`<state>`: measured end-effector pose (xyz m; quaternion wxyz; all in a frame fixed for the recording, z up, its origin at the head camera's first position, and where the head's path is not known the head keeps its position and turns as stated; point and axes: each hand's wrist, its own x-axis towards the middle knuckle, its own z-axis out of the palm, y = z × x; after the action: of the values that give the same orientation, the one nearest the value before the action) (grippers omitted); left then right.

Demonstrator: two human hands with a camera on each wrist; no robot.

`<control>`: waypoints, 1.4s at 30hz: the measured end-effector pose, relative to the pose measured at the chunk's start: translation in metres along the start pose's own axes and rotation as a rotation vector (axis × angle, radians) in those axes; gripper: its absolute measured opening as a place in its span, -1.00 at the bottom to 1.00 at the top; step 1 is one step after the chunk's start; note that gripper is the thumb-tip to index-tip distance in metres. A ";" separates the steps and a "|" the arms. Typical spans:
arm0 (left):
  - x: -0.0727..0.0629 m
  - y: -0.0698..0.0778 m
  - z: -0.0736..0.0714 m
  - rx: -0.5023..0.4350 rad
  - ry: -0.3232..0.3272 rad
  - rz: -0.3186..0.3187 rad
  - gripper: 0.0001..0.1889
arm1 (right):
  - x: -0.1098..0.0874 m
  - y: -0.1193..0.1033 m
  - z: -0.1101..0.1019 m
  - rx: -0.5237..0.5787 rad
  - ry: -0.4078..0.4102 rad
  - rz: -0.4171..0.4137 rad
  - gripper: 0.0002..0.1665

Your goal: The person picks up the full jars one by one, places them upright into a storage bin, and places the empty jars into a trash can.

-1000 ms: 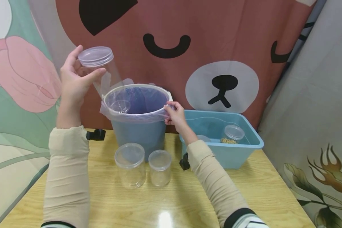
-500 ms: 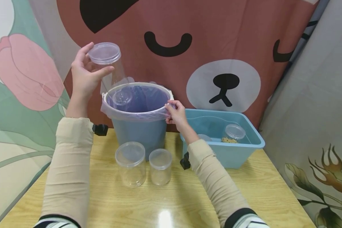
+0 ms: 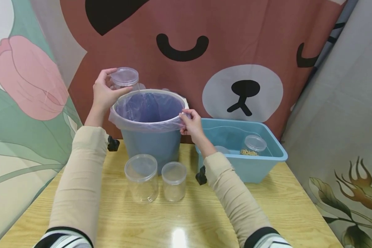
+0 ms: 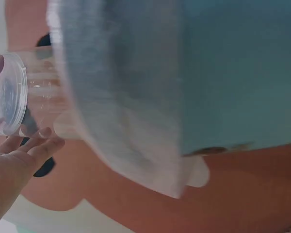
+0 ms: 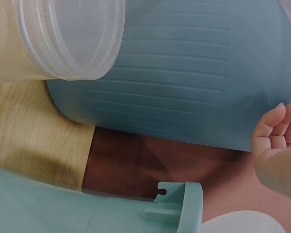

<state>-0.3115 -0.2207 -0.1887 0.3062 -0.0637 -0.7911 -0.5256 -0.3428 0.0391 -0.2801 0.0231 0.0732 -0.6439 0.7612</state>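
Left hand (image 3: 103,92) grasps a jar (image 3: 125,80) near its lid (image 3: 125,73), presumably leaving the base free. Right hand (image 3: 193,126) pinches the liner (image 3: 145,127) of the bin (image 3: 152,143), apparently steadying it. The jar is at the bin's far left; its base is hidden, inside or behind cannot be told. 2 jars (image 3: 141,179) stand in front.

Bucket (image 3: 150,144): on the worktop (image 3: 139,227), backdrop (image 3: 173,77) at 12 o'clock.
Liner (image 3: 156,105): in the bucket.
Held jar (image 3: 125,77): in the left hand (image 3: 104,92), bucket's 11 o'clock.
Right hand (image 3: 192,124): at the liner, 4 o'clock.
One front jar (image 3: 141,181): bucket's 7 o'clock.
Other front jar (image 3: 174,182): 5 o'clock.
Basin (image 3: 240,168): bucket's 3 o'clock.
Basin jar (image 3: 255,143): inside, toward 3 o'clock.
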 end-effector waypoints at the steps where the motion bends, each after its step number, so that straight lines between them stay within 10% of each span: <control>1: 0.001 -0.003 0.001 0.021 -0.008 -0.004 -0.26 | 0.000 0.000 0.000 -0.001 0.000 0.000 -0.62; 29: 0.005 -0.062 0.006 0.394 -0.182 -0.155 -0.21 | 0.002 0.002 0.005 0.002 -0.018 -0.015 -0.63; 42: 0.010 -0.065 0.008 0.302 -0.245 -0.297 -0.13 | 0.005 0.004 0.001 -0.011 -0.005 -0.035 -0.59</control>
<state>-0.3503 -0.2441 -0.2366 0.1333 0.0368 -0.8928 -0.4288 -0.3480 0.0373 -0.2828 0.0350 0.0863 -0.6468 0.7569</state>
